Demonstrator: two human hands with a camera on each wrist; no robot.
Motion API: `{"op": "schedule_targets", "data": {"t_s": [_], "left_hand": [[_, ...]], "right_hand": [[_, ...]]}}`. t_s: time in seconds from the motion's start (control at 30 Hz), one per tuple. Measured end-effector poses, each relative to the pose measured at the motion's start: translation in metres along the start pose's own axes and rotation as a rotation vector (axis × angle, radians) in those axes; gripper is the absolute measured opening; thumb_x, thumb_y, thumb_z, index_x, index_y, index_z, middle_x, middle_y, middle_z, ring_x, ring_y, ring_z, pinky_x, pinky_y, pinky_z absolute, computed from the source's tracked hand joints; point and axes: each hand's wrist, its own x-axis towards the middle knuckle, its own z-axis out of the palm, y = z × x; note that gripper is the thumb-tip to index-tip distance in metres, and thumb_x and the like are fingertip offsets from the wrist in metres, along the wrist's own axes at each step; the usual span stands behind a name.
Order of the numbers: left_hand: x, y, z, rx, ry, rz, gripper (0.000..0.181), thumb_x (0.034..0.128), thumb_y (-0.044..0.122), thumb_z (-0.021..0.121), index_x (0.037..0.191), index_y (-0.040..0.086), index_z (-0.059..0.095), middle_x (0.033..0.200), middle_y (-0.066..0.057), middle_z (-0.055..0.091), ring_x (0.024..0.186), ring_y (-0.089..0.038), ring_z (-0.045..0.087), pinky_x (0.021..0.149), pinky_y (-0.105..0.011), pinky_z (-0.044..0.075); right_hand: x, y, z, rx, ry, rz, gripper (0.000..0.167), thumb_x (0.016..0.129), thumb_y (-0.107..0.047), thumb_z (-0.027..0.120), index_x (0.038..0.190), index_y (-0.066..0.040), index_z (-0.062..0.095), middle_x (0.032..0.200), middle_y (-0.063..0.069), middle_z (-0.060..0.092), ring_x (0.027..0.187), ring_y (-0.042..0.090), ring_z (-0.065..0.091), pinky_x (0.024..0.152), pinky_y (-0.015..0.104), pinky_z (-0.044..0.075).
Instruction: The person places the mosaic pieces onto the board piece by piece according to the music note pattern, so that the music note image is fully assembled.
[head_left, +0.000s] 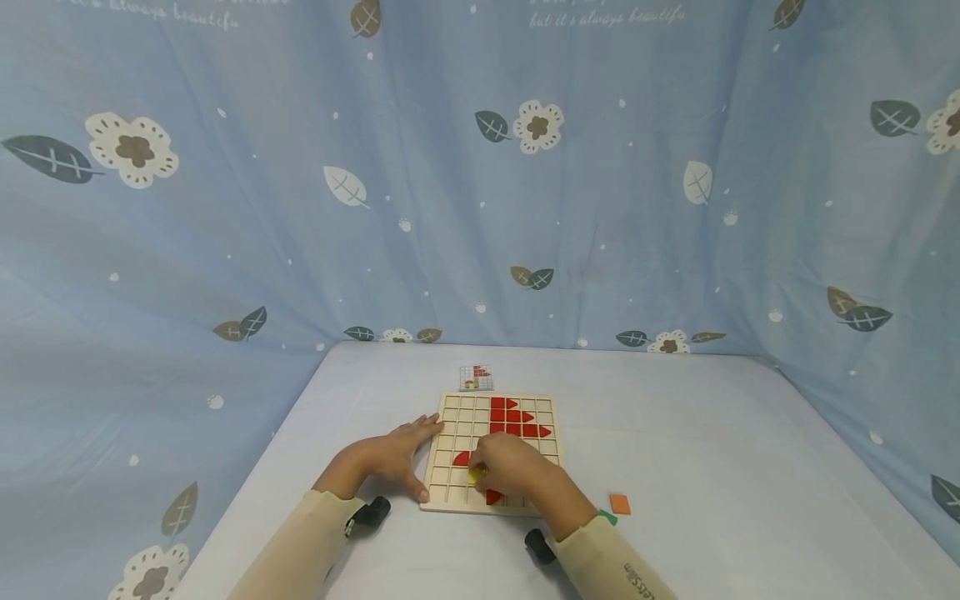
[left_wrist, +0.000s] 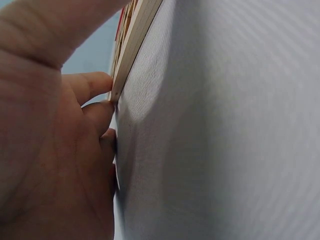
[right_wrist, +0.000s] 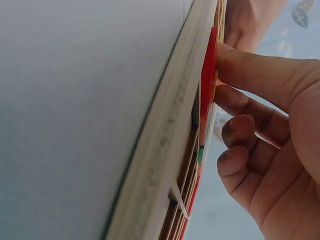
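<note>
A square wooden grid board [head_left: 459, 414] lies on the table, with red square and pointed pieces [head_left: 498, 416] set in its upper right part. My left hand [head_left: 390, 456] is spread along the board's left side, fingertips at the edge and thumb by the near left corner. Over the board's lower middle, my right hand [head_left: 513, 468] pinches a yellow piece [head_left: 476, 476] between thumb and forefinger, mostly covered by the fingers. Beside it sits a red quarter-round piece [head_left: 461, 458]. In the right wrist view, the other fingers of that hand [right_wrist: 280, 155] curl loosely above the board.
A small pattern card [head_left: 476, 377] lies just beyond the board. To the right of the right wrist are an orange piece [head_left: 619, 504] and a green piece [head_left: 608, 517]. A blue curtain [head_left: 450, 208] hangs behind the white-covered table [head_left: 675, 433].
</note>
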Motion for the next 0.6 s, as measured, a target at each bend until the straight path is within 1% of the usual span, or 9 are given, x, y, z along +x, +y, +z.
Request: {"op": "schedule_targets", "data": {"t_s": [0.2,0.33,0.47,0.53,0.6], "left_hand": [[-0.001,0.001,0.0,-0.019,0.001,0.008,0.125,0.0529,0.049,0.092,0.155,0.017,0.028,0.162,-0.002,0.014,0.147,-0.031,0.01,0.113,-0.058,0.019],[-0.001,0.002,0.0,-0.017,0.001,0.006,0.125,0.0526,0.048,0.092,0.155,0.017,0.028,0.162,-0.002,0.014,0.147,-0.031,0.011,0.112,-0.059,0.019],[-0.001,0.002,0.0,0.001,0.0,-0.004,0.125,0.0526,0.05,0.092,0.155,0.019,0.027,0.162,0.0,0.014,0.147,-0.029,0.01,0.113,-0.057,0.019],[-0.001,0.001,0.0,0.006,-0.002,-0.004,0.125,0.0524,0.05,0.092,0.155,0.019,0.027,0.162,0.001,0.013,0.147,-0.028,0.009,0.114,-0.056,0.018],[-0.001,0.001,-0.001,0.002,-0.001,0.0,0.125,0.0523,0.05,0.092,0.155,0.019,0.028,0.162,0.0,0.013,0.147,-0.028,0.008,0.114,-0.057,0.017]], "right_hand": [[-0.001,0.001,0.001,0.023,-0.005,0.0,0.019,0.076,-0.024,0.084,0.095,-0.025,0.079,0.083,-0.017,0.061,0.075,0.004,0.053,0.073,0.021,0.052],[-0.005,0.006,-0.002,0.027,0.01,-0.023,0.018,0.079,-0.021,0.081,0.096,-0.024,0.078,0.087,-0.018,0.062,0.082,0.003,0.056,0.079,0.024,0.052],[-0.016,0.014,-0.013,0.027,0.033,-0.052,0.019,0.083,-0.022,0.077,0.102,-0.021,0.077,0.097,-0.017,0.065,0.094,0.004,0.059,0.086,0.028,0.051],[-0.022,0.02,-0.019,0.026,0.045,-0.07,0.018,0.084,-0.024,0.076,0.102,-0.019,0.077,0.098,-0.015,0.066,0.094,0.006,0.06,0.086,0.029,0.052],[-0.03,0.026,-0.026,0.022,0.06,-0.087,0.018,0.084,-0.022,0.077,0.101,-0.017,0.077,0.097,-0.013,0.067,0.092,0.007,0.061,0.083,0.03,0.052]]}}
